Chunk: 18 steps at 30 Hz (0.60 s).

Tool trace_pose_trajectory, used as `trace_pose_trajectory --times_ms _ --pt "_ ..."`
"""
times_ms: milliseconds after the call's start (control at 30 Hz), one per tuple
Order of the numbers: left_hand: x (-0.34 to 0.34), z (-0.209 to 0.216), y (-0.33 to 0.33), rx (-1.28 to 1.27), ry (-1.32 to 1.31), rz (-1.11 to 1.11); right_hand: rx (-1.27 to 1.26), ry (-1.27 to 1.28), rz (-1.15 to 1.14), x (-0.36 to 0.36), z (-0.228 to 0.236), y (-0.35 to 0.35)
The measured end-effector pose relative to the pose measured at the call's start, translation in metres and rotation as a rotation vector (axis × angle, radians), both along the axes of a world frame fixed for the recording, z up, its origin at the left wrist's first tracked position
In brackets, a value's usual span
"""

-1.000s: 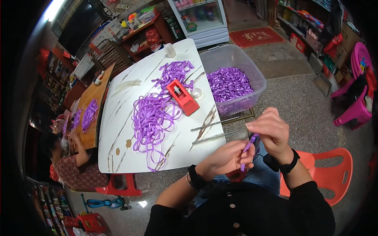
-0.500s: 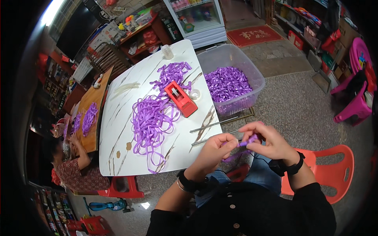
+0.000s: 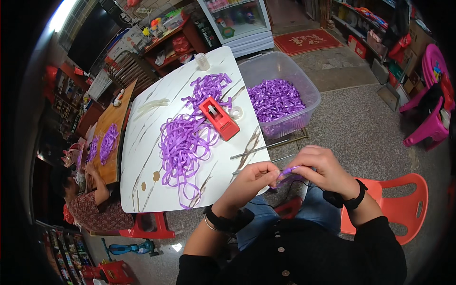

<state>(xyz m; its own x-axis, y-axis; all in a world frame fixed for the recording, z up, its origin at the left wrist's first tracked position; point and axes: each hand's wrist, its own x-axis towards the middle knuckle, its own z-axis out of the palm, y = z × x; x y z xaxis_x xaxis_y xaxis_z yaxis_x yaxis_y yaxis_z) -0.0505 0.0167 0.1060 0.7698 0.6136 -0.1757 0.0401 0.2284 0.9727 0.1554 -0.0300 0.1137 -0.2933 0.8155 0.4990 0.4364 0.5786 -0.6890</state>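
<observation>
A purple ribbon is stretched between my two hands, above my lap and just off the table's right corner. My left hand pinches one end between thumb and fingertips. The fingers of my right hand are curled closed on the other part, which looks folded or wrapped; its exact form is partly hidden. On the white marbled table lies a loose heap of long purple ribbons, with a smaller pile of purple ribbon pieces behind it. A red tape dispenser stands between them.
Two thin metal rods jut from the table's right edge. Beyond it is a clear plastic tub full of purple ribbon pieces. A tape roll and a clear jar are on the table. At left, another person sits by a wooden table.
My left hand has shifted slightly left and my right hand has turned its fingers inward. The ribbon between them shows differently, more stretched and angled.
</observation>
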Motion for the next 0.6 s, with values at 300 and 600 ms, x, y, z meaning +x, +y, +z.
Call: trace_pose_trajectory --times_ms 300,600 --pt "0.003 -0.004 -0.001 -0.115 -0.104 0.07 0.471 -0.181 -0.271 0.0 -0.003 -0.002" --pt "0.012 0.01 -0.004 -0.188 0.006 -0.123 0.506 -0.093 -0.289 0.001 -0.01 -0.001"
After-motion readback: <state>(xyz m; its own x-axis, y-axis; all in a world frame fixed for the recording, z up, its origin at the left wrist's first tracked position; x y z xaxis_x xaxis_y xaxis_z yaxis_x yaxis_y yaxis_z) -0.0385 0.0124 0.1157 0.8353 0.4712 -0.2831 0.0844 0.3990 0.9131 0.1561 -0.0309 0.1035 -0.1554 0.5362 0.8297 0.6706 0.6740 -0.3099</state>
